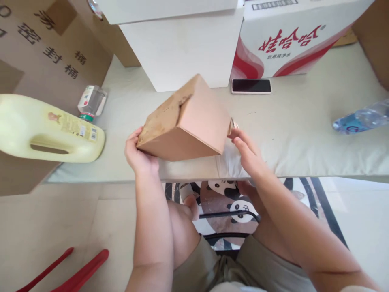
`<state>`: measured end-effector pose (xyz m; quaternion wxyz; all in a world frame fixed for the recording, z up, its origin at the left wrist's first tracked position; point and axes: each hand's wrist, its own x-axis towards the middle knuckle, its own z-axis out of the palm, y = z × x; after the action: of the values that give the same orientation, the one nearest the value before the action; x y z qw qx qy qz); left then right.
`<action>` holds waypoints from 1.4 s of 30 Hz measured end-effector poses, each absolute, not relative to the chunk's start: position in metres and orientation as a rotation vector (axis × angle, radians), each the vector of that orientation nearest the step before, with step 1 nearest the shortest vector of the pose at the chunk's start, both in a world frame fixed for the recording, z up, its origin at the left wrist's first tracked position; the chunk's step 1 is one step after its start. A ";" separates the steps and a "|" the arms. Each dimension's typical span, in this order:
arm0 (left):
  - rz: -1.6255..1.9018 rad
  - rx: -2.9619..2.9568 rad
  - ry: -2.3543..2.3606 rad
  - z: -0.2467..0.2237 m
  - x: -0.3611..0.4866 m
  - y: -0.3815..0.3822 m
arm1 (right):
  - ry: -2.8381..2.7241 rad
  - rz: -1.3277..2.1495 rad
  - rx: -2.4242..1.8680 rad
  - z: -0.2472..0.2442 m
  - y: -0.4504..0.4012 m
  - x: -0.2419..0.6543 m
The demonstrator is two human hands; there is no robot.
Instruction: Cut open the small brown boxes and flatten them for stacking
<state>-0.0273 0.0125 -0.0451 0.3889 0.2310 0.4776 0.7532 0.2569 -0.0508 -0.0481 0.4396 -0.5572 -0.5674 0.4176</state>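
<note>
A small brown cardboard box [205, 121] is held tilted above the cloth-covered surface. Its stained, torn top face [164, 115] shows dark marks along one edge. My left hand [141, 156] grips the box's left end, with the fingers partly hidden beneath it. Off the right side of the box, my right hand [246, 150] has its fingers curled at a small brown curved piece [230, 127]. A shiny bit shows beside that piece, too small to name. Whether the piece belongs to the box I cannot tell.
Behind the box stand a white carton [182, 52] and a red-and-white water carton [279, 44], with a phone [251, 86] before it. Leftward are a yellow jug [54, 125], a clear bottle [92, 101] and a large carton [57, 52]. A water bottle [361, 118] lies right.
</note>
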 end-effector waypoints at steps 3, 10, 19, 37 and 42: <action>1.766 0.508 1.180 -0.046 -0.018 0.007 | -1.554 1.109 -1.213 -0.043 -0.053 0.256; 1.188 0.569 1.218 -0.041 0.011 -0.003 | -1.562 1.024 -0.997 -0.050 -0.053 0.257; 0.285 1.089 1.230 -0.026 0.006 -0.011 | -1.322 0.995 -1.010 -0.052 -0.045 0.255; 1.545 1.417 0.954 -0.066 -0.001 0.005 | -1.342 1.554 -0.942 -0.026 -0.058 0.242; 1.524 1.380 0.919 -0.064 -0.002 0.006 | -1.354 1.503 -0.963 -0.025 -0.058 0.240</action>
<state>-0.0017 0.0064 -0.0642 0.4304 0.5532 0.3684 0.6108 0.2403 -0.0577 -0.0248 0.4355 -0.3870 -0.5441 0.6038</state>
